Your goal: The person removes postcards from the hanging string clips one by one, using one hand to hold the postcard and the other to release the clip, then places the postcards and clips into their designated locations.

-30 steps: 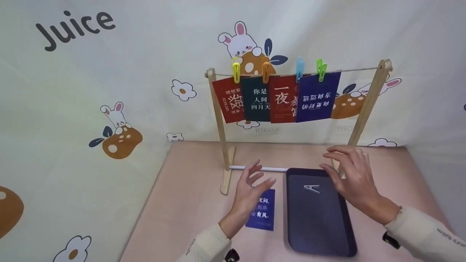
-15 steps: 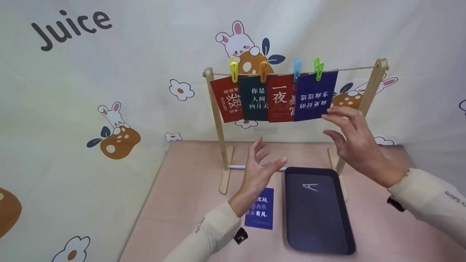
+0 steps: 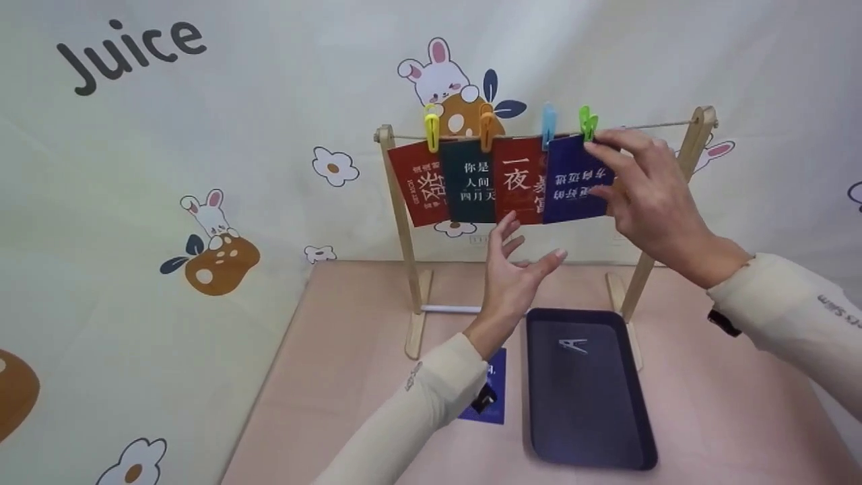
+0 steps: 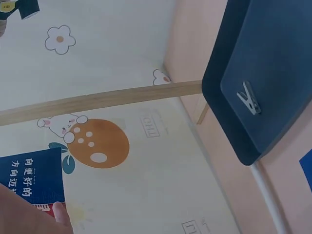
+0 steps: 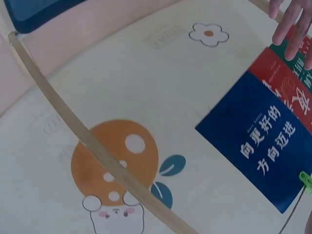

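Observation:
A blue card (image 3: pixel 572 178) with white characters hangs at the right end of a row of cards, under a green clothespin (image 3: pixel 588 122) on the string. My right hand (image 3: pixel 656 195) is in front of that card's right side, its fingertips right at the green clothespin and the thumb lower, apart from the fingers. Below the red card (image 3: pixel 517 178) my left hand (image 3: pixel 513 276) is raised, fingers spread and nothing in its grasp. The right wrist view shows the blue card (image 5: pixel 258 131) overlapping the red one, with the green clothespin (image 5: pixel 306 181) at the edge.
A wooden frame (image 3: pixel 407 256) holds the string. More cards hang left under yellow (image 3: pixel 432 131), orange (image 3: pixel 487 128) and light blue (image 3: pixel 549 124) clothespins. A dark tray (image 3: pixel 589 411) with a pale clothespin (image 3: pixel 574 346) lies in front, beside a blue card (image 3: pixel 497 384) on the table.
My right hand has risen from above the tray to the green clothespin. My left hand has moved up and right, from over the table card to below the hanging red card.

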`<state>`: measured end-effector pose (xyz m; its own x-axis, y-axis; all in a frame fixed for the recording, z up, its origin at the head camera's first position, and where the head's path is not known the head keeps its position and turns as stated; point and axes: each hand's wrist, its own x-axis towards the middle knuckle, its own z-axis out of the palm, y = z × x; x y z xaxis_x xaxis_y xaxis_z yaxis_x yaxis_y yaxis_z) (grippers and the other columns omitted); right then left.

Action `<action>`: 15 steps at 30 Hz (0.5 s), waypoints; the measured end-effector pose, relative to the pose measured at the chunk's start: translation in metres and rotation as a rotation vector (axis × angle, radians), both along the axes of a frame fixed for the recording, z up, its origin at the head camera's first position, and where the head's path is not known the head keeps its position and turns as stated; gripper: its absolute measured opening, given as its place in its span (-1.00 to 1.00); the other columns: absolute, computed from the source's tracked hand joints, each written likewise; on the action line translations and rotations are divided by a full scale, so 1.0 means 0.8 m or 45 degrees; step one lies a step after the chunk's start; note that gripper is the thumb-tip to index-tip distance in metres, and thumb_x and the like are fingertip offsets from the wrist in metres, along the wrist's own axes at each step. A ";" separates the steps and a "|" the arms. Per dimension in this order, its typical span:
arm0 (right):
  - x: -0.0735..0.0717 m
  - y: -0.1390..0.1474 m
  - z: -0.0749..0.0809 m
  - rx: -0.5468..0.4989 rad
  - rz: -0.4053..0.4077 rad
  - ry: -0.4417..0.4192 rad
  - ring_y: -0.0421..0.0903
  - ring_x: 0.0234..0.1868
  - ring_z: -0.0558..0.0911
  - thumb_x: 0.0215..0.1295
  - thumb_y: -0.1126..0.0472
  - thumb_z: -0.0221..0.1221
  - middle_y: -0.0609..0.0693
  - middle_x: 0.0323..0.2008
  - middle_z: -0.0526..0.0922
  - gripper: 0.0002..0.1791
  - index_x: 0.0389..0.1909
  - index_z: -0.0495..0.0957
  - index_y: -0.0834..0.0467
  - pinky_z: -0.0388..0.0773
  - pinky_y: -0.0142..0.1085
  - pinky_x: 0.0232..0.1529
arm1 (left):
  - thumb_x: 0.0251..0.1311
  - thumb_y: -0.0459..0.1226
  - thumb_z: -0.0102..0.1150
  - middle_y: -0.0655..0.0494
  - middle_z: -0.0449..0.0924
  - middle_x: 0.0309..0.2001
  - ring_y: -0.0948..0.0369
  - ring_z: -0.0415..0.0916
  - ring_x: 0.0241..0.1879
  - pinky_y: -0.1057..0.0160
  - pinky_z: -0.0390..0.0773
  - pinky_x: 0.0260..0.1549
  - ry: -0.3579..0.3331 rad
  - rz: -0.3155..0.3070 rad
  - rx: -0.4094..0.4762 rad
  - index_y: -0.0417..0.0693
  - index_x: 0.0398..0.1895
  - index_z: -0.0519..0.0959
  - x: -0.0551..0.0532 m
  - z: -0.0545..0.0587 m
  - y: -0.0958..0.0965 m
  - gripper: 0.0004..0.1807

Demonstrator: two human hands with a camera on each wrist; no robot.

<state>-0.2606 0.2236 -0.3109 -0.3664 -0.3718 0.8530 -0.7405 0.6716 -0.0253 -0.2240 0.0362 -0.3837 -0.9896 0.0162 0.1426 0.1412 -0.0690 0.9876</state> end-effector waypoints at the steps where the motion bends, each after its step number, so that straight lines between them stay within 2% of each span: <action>1: -0.002 0.000 0.003 0.008 -0.008 -0.003 0.18 0.22 0.43 0.12 0.49 0.35 0.22 0.23 0.46 -0.38 0.26 0.47 0.28 0.36 -0.25 0.25 | 0.09 -0.24 0.45 -0.03 0.22 0.45 0.02 0.27 0.39 0.03 0.48 0.25 0.004 0.005 0.001 0.06 0.49 0.17 -0.002 0.002 0.003 -0.09; 6: -0.012 0.002 0.022 0.018 -0.044 -0.023 0.18 0.26 0.42 0.19 0.42 0.33 0.21 0.24 0.46 -0.44 0.25 0.50 0.26 0.35 -0.17 0.35 | 0.08 -0.24 0.48 0.03 0.30 0.39 0.06 0.32 0.35 0.06 0.49 0.25 0.023 0.052 -0.045 0.09 0.44 0.24 -0.009 0.012 0.020 -0.14; 11: -0.022 -0.001 0.043 -0.012 -0.035 -0.054 0.18 0.28 0.44 0.24 0.37 0.30 0.17 0.27 0.50 -0.48 0.25 0.52 0.23 0.37 -0.11 0.35 | 0.09 -0.27 0.48 0.03 0.40 0.28 0.06 0.40 0.26 0.15 0.52 0.19 0.062 0.190 -0.089 0.05 0.36 0.33 -0.022 0.019 0.040 -0.24; 15: -0.027 -0.002 0.060 0.043 -0.078 -0.126 0.19 0.31 0.44 0.32 0.28 0.25 0.19 0.33 0.46 -0.45 0.34 0.45 0.21 0.38 0.00 0.35 | 0.11 -0.21 0.48 0.09 0.42 0.21 0.13 0.40 0.20 0.19 0.48 0.15 0.048 0.284 -0.106 0.09 0.31 0.37 -0.032 0.022 0.053 -0.30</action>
<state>-0.2826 0.2216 -0.2630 -0.4710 -0.3738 0.7990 -0.6928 0.7175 -0.0728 -0.2498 0.0787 -0.3663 -0.9640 -0.1886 0.1872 0.1810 0.0494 0.9822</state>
